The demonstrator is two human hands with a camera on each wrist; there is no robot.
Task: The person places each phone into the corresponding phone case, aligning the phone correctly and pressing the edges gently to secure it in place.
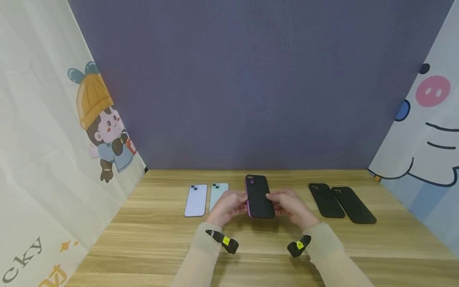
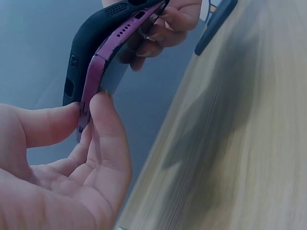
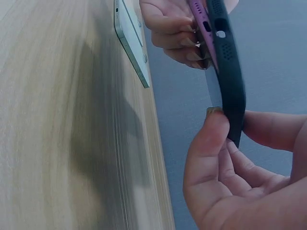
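Observation:
Between my hands, raised off the table, is a black phone case (image 1: 260,197) with a purple phone (image 2: 97,72) partly inside it. Along the left side the phone's purple edge stands out of the case, with a gap showing in the left wrist view. My left hand (image 1: 229,204) pinches that side, thumb at the case and fingers under the phone's screen side. At the opposite side my right hand (image 1: 291,205) grips the case edge (image 3: 233,91), thumb on its back and fingers beneath. The case covers most of the phone's back; some purple shows at the camera opening.
Left of my hands lie a lavender phone (image 1: 196,200) and a mint green phone (image 1: 217,195), the latter partly behind my left hand. To the right, two black phone cases (image 1: 326,200) (image 1: 353,204) lie side by side. A dark panel (image 1: 251,87) stands at the table's (image 1: 150,247) back edge.

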